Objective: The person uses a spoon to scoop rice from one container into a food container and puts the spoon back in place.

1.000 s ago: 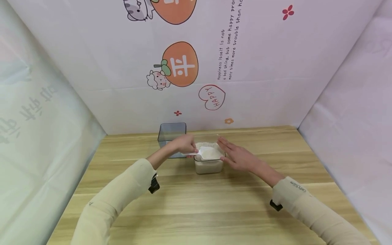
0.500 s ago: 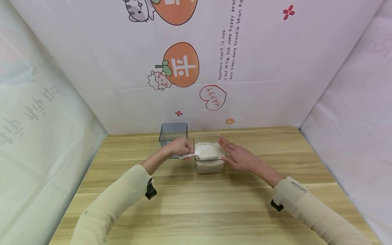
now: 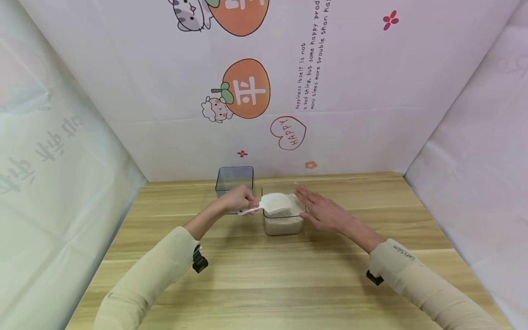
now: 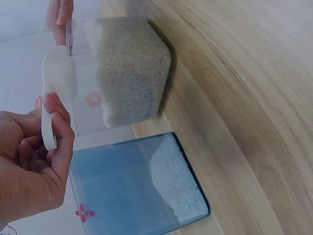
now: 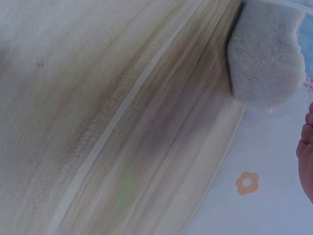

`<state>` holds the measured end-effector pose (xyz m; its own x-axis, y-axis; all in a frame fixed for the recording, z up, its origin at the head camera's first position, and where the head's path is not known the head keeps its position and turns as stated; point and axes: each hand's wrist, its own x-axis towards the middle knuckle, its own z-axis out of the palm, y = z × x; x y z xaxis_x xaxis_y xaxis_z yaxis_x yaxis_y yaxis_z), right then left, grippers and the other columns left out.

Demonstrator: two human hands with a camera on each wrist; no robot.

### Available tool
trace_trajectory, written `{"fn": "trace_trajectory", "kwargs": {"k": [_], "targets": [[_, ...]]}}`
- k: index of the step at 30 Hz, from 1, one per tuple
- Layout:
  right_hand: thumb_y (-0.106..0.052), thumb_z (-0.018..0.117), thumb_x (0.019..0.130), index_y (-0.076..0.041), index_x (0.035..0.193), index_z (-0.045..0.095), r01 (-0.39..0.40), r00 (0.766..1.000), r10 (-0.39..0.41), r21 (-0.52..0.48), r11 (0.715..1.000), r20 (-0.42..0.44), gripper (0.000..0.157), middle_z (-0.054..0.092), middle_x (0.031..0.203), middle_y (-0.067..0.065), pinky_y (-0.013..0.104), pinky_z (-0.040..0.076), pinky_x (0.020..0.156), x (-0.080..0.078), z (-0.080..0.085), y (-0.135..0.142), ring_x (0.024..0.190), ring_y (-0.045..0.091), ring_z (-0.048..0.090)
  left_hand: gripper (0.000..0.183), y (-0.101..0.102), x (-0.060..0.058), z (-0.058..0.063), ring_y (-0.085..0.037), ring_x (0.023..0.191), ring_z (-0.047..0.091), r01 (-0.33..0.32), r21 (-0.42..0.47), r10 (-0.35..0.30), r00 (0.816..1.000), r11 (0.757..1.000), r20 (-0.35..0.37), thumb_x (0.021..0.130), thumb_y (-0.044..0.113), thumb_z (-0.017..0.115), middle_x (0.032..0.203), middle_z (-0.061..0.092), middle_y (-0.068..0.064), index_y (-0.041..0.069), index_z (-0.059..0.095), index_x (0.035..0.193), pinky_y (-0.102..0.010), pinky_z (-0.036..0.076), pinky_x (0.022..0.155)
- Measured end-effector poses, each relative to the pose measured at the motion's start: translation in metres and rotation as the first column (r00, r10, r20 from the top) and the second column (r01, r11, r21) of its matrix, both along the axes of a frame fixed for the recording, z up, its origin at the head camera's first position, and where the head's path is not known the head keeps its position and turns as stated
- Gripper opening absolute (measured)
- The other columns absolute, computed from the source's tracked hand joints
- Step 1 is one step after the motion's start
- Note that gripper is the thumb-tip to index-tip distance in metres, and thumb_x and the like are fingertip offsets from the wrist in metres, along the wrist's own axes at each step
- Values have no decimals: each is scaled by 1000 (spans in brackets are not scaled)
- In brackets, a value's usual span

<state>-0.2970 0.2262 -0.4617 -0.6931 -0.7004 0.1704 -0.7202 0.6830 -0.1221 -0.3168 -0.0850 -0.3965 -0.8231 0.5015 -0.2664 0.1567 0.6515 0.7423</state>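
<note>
My left hand (image 3: pixel 239 200) pinches the handle of a white scoop (image 4: pixel 61 73) between thumb and fingers. Pale rice-like grain (image 3: pixel 278 202) heaps in the scoop's bowl, just above the opening of a clear square container (image 3: pixel 284 216). More of the grain (image 4: pixel 129 68) fills much of that container. My right hand (image 3: pixel 323 211) touches the container's right rim with its fingers straight; only its edge shows in the right wrist view. To the left, partly behind my left hand, stands a blue-tinted container (image 4: pixel 122 186) with a small sloping heap of grain (image 4: pixel 178 181) inside.
Both containers stand on a wood-grain table (image 3: pixel 264 284) near its back edge. A white printed backdrop (image 3: pixel 350 91) rises behind, with white sheets at the left (image 3: pixel 53 183) and right (image 3: pixel 474 160).
The scoop has come up out of the grain and levelled, now carrying a heap. My left hand has shifted slightly left. The right hand keeps its place at the container's rim.
</note>
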Motion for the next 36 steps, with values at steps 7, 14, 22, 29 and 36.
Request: {"fn": "trace_trajectory", "kwargs": {"k": [7, 14, 22, 29, 36], "targets": [[-32, 50, 104, 4, 154, 26, -27, 999, 27, 8, 1000, -24, 66, 24, 163, 22, 50, 31, 119, 0, 2, -1, 150, 34, 28, 21, -9, 3, 0, -7, 55, 63, -22, 44, 22, 1000, 999, 9, 97, 5, 62, 79, 75, -16, -12, 74, 95, -20, 53, 56], [-30, 52, 103, 6, 153, 30, -32, 999, 32, 7, 999, -39, 65, 28, 161, 24, 50, 32, 118, -2, 0, 0, 150, 35, 29, 20, -18, 9, 4, -14, 60, 67, -65, 66, 65, 998, 996, 7, 97, 5, 62, 78, 74, -17, -11, 74, 98, -31, 59, 63], [-31, 51, 104, 6, 152, 30, -31, 999, 31, 8, 999, -38, 65, 27, 161, 23, 50, 31, 119, -1, 0, 0, 150, 36, 29, 24, -27, 17, 16, -10, 60, 65, -78, 76, 78, 997, 994, 3, 100, 7, 58, 77, 71, -10, -11, 73, 100, -24, 54, 59], [-31, 51, 104, 5, 153, 28, -24, 999, 24, 8, 1000, -27, 65, 25, 162, 22, 49, 29, 120, 0, 1, 0, 150, 35, 28, 21, -37, 21, 22, -11, 61, 66, -102, 133, 99, 995, 986, 28, 99, 2, 58, 81, 72, -15, -14, 72, 101, -24, 57, 61], [-31, 52, 103, 6, 152, 30, -22, 999, 22, -6, 1000, -27, 65, 26, 162, 22, 50, 30, 119, 0, -1, 0, 150, 35, 28, 22, -52, 23, 22, -10, 59, 65, -94, 137, 95, 995, 986, -3, 99, 1, 56, 78, 72, -15, -15, 72, 100, -29, 58, 63]]}}
